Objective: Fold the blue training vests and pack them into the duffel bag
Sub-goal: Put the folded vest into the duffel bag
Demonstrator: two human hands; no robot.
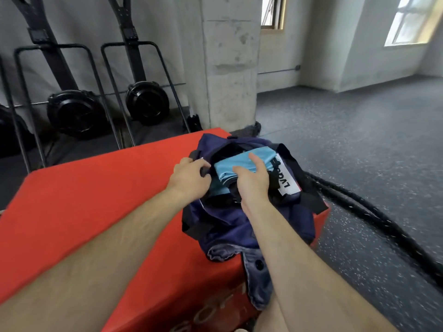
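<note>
Head view: folded blue vest [225, 171] in the open mouth of the navy duffel bag [227, 221], gripped between thumb and fingers of the right hand [253, 180]. Left hand [189, 176] curled round the bag's left rim. Bag along the right edge of the red box [96, 200], reaching its far right corner.

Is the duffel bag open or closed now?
Open. The duffel bag gapes at the top; the left hand grips its edge, the right hand holds a folded blue vest in the opening.
</note>
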